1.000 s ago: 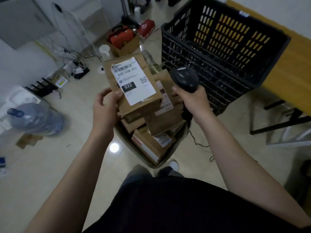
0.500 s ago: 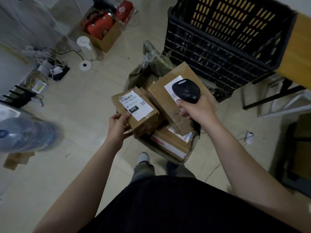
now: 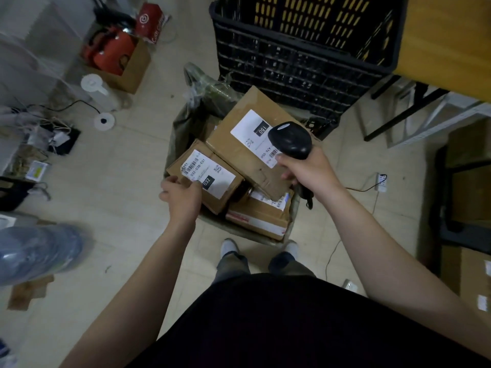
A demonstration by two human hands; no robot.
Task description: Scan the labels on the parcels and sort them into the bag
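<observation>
In the bag: three parcels show, stacked and leaning; anything beneath them is hidden.
Bag (image 3: pixel 178 139): one grey-green sack, open-mouthed, on the floor at twelve o'clock from the person's shoes.
Small parcel (image 3: pixel 220 193): at nine o'clock in the pile, label "032" facing up, touching the large parcel (image 3: pixel 239 147) at its two o'clock side.
Third parcel (image 3: pixel 259 217): at six o'clock in the bag, partly under the other two.
Left hand (image 3: pixel 183 193): fingers and thumb clamped on the near corner of the small parcel.
Right hand (image 3: pixel 308 172): wrapped round the grip of the one scanner (image 3: pixel 291 140), held above the large parcel's label.
Labels counted: two readable, one half hidden.
Step in hand: probably placing, with the small parcel being settled into the bag.
Next move: let go once the parcel sits steady, then fetch another parcel and turn its barcode to the scanner; where that parcel lies I cannot tell.
Crate (image 3: pixel 292 65): one, black, at twelve o'clock beyond the bag.
</observation>
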